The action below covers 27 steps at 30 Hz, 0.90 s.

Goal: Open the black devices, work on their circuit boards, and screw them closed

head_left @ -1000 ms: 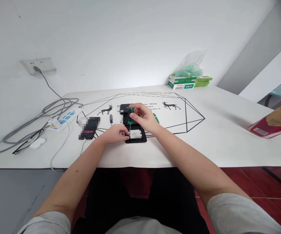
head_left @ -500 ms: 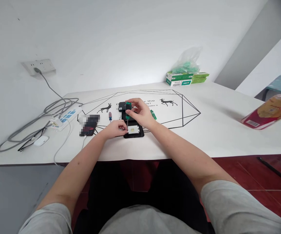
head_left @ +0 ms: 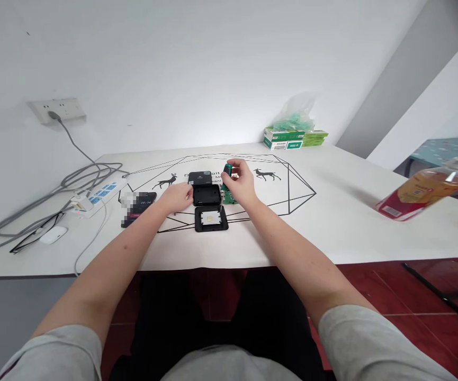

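Observation:
My right hand [head_left: 242,182] grips the green handle of a screwdriver [head_left: 227,170], held upright above a small green circuit board [head_left: 229,199]. My left hand [head_left: 178,198] is closed, its fingertips beside the left edge of an open black plastic shell [head_left: 207,196]. Whether anything is pinched in those fingers is hidden. Nearer the table edge lies a black case part [head_left: 212,228] holding a white plate [head_left: 210,217] with a yellowish square in its middle. Behind the shell sits a flat black block [head_left: 199,178].
To the left lie a phone [head_left: 143,205], a power strip [head_left: 100,193] with coiled grey cable [head_left: 72,179], and a white earphone case [head_left: 54,235]. A drink bottle [head_left: 415,194] stands at the right. Green boxes [head_left: 284,138] are stacked against the wall.
My right hand has carried the screwdriver from the case part rightward to the circuit board. My left hand has moved back from the case part to the shell. The view has shifted slightly.

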{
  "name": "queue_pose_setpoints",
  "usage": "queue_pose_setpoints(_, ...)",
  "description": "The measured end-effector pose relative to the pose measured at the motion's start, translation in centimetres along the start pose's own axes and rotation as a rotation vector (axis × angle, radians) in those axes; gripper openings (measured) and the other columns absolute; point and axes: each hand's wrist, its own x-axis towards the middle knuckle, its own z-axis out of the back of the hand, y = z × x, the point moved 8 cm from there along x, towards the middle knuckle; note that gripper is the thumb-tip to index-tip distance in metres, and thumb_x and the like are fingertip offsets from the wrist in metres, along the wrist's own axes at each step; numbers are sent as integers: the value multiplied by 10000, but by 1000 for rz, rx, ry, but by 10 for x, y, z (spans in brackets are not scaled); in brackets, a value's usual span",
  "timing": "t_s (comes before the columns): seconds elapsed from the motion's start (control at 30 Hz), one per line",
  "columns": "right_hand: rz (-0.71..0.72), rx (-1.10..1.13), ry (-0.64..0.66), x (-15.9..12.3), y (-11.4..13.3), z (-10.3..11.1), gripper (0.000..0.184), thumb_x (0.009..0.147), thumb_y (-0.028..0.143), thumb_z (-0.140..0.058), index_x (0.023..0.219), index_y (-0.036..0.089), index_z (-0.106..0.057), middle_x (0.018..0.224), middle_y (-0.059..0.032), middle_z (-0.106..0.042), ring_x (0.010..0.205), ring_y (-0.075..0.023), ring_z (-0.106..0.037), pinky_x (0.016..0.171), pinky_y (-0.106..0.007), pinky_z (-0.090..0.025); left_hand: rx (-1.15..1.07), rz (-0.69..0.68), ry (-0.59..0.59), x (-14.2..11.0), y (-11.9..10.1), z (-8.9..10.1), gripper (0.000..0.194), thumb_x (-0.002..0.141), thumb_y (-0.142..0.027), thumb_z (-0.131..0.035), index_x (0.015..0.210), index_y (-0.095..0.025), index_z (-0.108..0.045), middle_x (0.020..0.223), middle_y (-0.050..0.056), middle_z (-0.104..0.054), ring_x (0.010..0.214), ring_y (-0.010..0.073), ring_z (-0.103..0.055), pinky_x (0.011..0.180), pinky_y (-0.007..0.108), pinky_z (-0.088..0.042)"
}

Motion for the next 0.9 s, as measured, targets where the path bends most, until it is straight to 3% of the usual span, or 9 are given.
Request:
queue_pose_setpoints(0.17, 3, -37, -11, -2, -6, -2, 393, 772, 388, -707, 1135, 250, -647, 1158, -68, -708, 958, -215, -635, 736, -369, -563, -21, 151, -55, 11, 27, -7, 85, 927, -232, -605, 850, -233, -642, 1001, 111, -754, 949, 312, -707, 847, 417, -545)
queue_pose_setpoints(0.27, 8, -29, -8, -3, -7, -3, 389, 762, 378, -719, 1124, 250, -652, 1145, -62, -716, 949, -214, -648, 723, -366, -568, -33, 164, -62, 9, 34, -7, 90, 930, -213, -611, 954, -233, -695, 1088, 96, -781, 999, 288, -720, 900, 399, -557)
queue_pose_setpoints(0.47, 64, -16, 9, -7, 2, -6, 365, 779, 366, -725, 1119, 253, -657, 1126, -55, -734, 923, -209, -667, 707, -365, -584, -27, 161, -12, 5, 40, -15, 72, 931, -242, -651, 905, -244, -718, 1043, 71, -788, 1016, 296, -728, 1001, 444, -533)
queue_pose_setpoints(0.67, 98, -27, 4, -7, 5, -5, 362, 780, 345, -733, 1125, 258, -666, 1157, -55, -748, 939, -209, -675, 726, -373, -592, 1, 138, 13, 4, 38, -20, 173, 992, -249, -577, 937, -230, -739, 1128, 102, -774, 1065, 316, -717, 1087, 499, -453)
queue_pose_setpoints(0.9, 138, -48, 31, -7, 13, -4, 346, 800, 353, -722, 1127, 259, -657, 1132, -51, -738, 927, -214, -680, 727, -380, -603, 34, 95, 43, 2, 32, -23, 222, 1002, -230, -533, 907, -224, -734, 1106, 107, -757, 1061, 319, -702, 1078, 503, -417)
